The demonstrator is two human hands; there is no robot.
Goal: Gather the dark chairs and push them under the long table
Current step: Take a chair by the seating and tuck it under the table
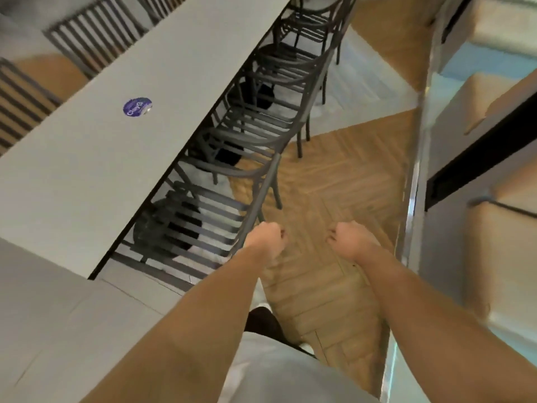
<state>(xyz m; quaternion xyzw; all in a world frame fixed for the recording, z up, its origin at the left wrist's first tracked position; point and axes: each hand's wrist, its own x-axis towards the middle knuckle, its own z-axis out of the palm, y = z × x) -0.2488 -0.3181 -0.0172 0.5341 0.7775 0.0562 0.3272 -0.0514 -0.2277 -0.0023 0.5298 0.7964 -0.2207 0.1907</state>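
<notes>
Dark slatted chairs (255,158) | row tucked under long table (87,158)

The long table (96,158) has a smooth, matt pale-grey top with a thin dark edge; a round purple sticker (137,107) on it looks glossy, with a small bright glint at its rim. The dark chairs (255,158) along its near side look like matt charcoal metal or plastic — which of the two cannot be told — with slatted backs and curved rails. The floor (325,187) is wood-look herringbone in warm tan, dull in sheen, meeting pale smooth tiles (357,91) further off. At the right a railing (414,181) shines like polished metal — bright streaks run along it.
</notes>
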